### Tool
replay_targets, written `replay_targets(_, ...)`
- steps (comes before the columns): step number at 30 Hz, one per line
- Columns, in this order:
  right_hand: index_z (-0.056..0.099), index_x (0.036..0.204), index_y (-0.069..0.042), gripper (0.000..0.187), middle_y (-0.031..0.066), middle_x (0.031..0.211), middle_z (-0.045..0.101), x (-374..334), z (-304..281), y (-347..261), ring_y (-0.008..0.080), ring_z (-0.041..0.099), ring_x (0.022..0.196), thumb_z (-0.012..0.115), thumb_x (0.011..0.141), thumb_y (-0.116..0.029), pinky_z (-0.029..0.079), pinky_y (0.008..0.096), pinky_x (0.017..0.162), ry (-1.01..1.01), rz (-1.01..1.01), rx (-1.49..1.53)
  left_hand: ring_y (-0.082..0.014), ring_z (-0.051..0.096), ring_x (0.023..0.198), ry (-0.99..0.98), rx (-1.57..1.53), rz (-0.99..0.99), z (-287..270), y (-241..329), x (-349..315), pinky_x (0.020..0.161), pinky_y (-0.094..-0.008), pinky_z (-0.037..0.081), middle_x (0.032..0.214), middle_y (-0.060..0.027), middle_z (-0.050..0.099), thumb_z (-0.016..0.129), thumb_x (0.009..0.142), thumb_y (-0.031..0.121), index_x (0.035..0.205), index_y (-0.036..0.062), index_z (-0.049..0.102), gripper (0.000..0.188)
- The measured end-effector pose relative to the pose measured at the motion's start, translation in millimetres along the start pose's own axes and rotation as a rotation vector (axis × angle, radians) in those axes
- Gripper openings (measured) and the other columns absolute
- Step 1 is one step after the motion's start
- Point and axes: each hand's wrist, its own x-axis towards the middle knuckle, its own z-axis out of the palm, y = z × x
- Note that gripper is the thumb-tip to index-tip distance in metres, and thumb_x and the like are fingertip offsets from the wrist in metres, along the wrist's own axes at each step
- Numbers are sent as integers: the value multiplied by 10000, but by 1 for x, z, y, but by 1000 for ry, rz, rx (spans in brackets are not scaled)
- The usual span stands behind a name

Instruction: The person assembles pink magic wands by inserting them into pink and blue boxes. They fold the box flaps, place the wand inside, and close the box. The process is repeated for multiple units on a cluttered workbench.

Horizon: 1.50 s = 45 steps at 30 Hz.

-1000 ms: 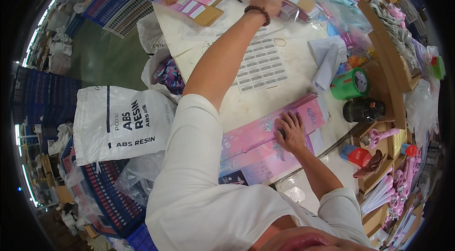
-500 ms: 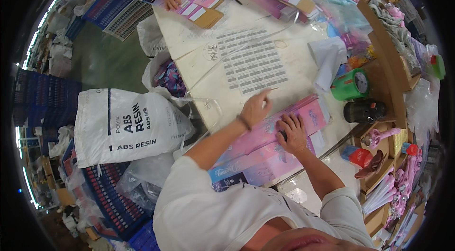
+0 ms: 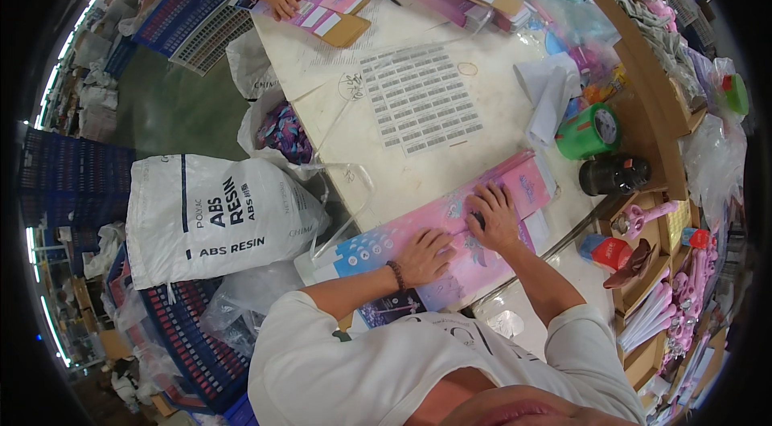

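Flat pink and blue printed card packaging [image 3: 527, 185] lies in a stack along the near side of the table. My left hand [image 3: 426, 257] rests palm down on its lower middle, fingers stretched out. Farther right, my right hand [image 3: 494, 217] presses flat on the pink card with fingers spread. A small dark thing shows beside its thumb; its kind cannot be made out. Beyond the hands, a sheet of printed labels [image 3: 422, 100] lies on the white table [image 3: 322, 116]. A thin reddish strip [image 3: 458, 143] is at its near edge.
Another person's hand [image 3: 283, 2] rests on similar packaging at the far left. To the right stand a green tape roll [image 3: 591, 133], a dark jar [image 3: 615, 175] and cardboard trays with pink handled items [image 3: 643, 219]. A white sack [image 3: 225, 217] stands left of the table.
My left hand has come back from near the label sheet and now lies flat on the packaging, whose blue left part shows more. My right hand stays in nearly the same place.
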Motion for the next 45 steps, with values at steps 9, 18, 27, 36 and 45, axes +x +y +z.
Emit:
replay_targets(9,579,1167,-169,369,92,1342,508,0,1,0,347,398,1311,618,823,-295,222,566,1120,13,2,15,-339,476,1197,-4,-54,-12,-6,1,2,1042,-498,355,1247,-136,540,663,780,214,1054,86,630,304)
replay_targets(18,577,1175,-167,377,98,1365,498,0,-1,-2,351,389,1321,619,824,-298,223,557,1126,-5,7,5,-346,481,1192,-8,-44,-14,-4,0,2,1053,-509,353,1234,-144,543,665,778,197,1049,73,632,300)
replay_targets(27,583,1191,-146,400,113,1363,505,0,-1,0,357,390,1323,628,820,-288,223,551,1127,-10,3,15,-350,498,1182,-82,-248,-24,-2,-23,5,1044,-496,367,1224,-167,563,636,800,187,1130,61,610,354)
replay_targets(36,574,1203,-151,415,114,1374,496,1,1,1,366,378,1332,625,813,-287,205,564,1133,-40,17,25,-407,655,850,1,202,-857,-123,-276,118,798,-524,500,920,-225,688,549,890,278,1515,102,216,730)
replay_targets(45,580,1174,-157,400,112,1332,519,7,-5,1,378,412,1300,647,798,-276,233,571,1114,-19,22,74,-373,526,1246,83,318,-1213,-251,-373,173,1047,-429,427,1370,-239,512,446,872,76,1528,199,250,696)
